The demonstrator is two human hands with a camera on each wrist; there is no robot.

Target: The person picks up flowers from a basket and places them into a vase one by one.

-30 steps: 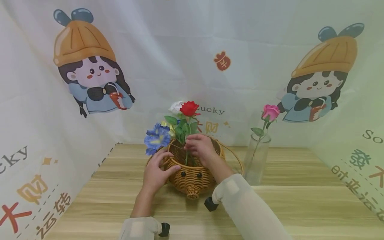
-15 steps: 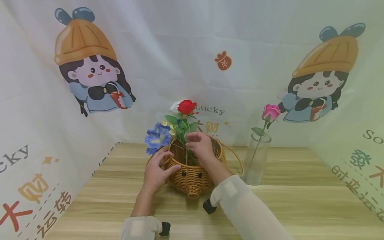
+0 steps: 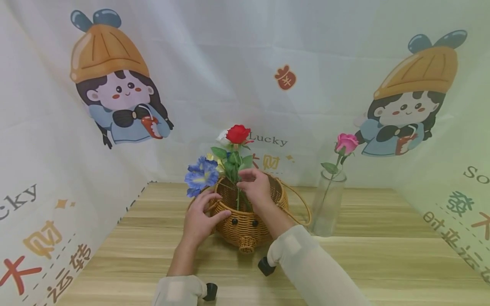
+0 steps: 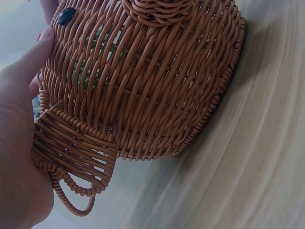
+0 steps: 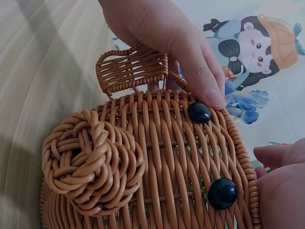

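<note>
A brown wicker basket [image 3: 245,233] with a pig's snout and black eyes stands mid-table in the head view. My left hand [image 3: 200,216] grips its left rim, thumb toward the front, as the left wrist view shows beside the woven ear [image 4: 74,145]. Over the basket's opening, my right hand [image 3: 257,189] pinches the stem of a red rose [image 3: 238,134], which stands upright with its lower stem inside. Behind the rose are a white flower [image 3: 221,137] and green leaves. A blue flower [image 3: 200,175] leans out to the left. The right fingertips partly hide the stem.
Right of the basket stands a clear glass vase [image 3: 328,208] holding a pink rose [image 3: 346,143]. The basket's thin handle [image 3: 302,204] hangs out on the right, between basket and vase. A printed cloth [image 3: 214,76] encloses the wooden table [image 3: 367,263] at the back and sides.
The red rose's head has shifted slightly left and up, covering more of the white flower. My right hand has moved very little; my left hand stays on the basket rim.
</note>
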